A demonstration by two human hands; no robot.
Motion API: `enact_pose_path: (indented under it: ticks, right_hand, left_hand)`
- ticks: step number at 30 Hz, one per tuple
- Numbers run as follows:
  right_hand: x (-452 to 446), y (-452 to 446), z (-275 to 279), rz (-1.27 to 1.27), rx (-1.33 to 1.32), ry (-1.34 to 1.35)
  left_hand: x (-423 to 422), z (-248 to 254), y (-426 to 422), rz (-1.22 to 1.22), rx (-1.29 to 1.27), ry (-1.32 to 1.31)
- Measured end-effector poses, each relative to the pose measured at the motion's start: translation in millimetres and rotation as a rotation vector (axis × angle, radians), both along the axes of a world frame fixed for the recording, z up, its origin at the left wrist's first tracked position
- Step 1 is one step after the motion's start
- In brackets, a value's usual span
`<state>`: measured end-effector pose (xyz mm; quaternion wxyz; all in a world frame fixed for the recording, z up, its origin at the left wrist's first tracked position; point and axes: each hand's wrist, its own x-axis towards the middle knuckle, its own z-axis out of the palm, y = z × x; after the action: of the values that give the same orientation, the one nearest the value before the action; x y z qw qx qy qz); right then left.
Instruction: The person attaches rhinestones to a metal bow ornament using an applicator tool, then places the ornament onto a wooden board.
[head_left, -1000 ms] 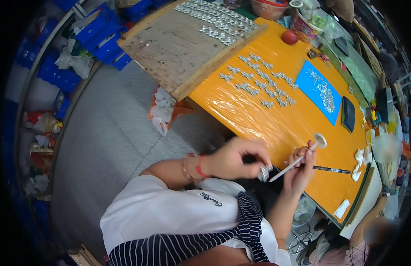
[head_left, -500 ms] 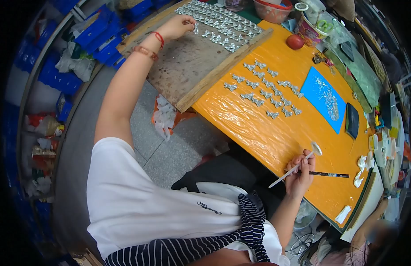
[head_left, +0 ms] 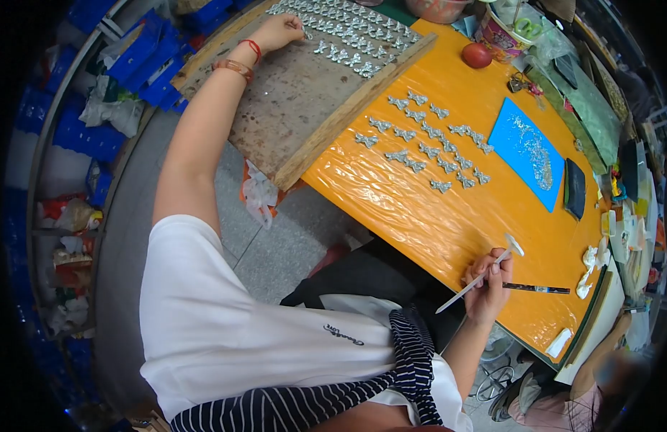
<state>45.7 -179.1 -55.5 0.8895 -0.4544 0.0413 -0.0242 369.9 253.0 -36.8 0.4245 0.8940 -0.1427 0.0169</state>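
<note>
At the upper left, my left hand reaches over a worn wooden board, fingers pinched at a small silver bow-shaped piece. Rows of similar silver pieces cover the board's far part. My right hand is closed above the orange table near its front edge. It holds a white stick with a flat, pale end, slanting up to the right. A dark pen-like stick also juts from this hand toward the right. Several loose silver pieces lie on the orange table.
A blue mat with small glittering bits lies right of the loose pieces, beside a dark case. A red fruit and a tub stand at the back. Blue bins line the left. Another person's arm shows lower right.
My left hand has shifted slightly left and up in the view, along with the board and table. The right hand keeps its hold, while the white stick's flat end has turned.
</note>
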Motion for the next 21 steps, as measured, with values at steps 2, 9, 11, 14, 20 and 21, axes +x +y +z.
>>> enact_pose_path:
  ticks: [2,9,11,14,20,21]
  right_hand:
    - [0,-1,-1,-0.001,-0.015,0.001]
    - [0,1,1,-0.008,-0.041,-0.008]
    - [0,0,1,-0.017,-0.029,0.001]
    - [0,1,1,-0.019,-0.040,-0.004]
    - [0,0,1,-0.008,-0.035,-0.010]
    - [0,0,1,-0.009,-0.035,-0.009]
  left_hand:
    - [-1,-9,1,0.033,0.003,-0.031]
    - [-8,-17,-2,0.071,0.092,-0.244]
    - [-10,-19,-1,0.068,0.118,-0.229]
    - [-12,-19,1,0.060,0.150,-0.168]
    - [-14,-7,4,-0.010,0.255,-0.068]
    - [-13,-6,5,-0.047,0.265,-0.028]
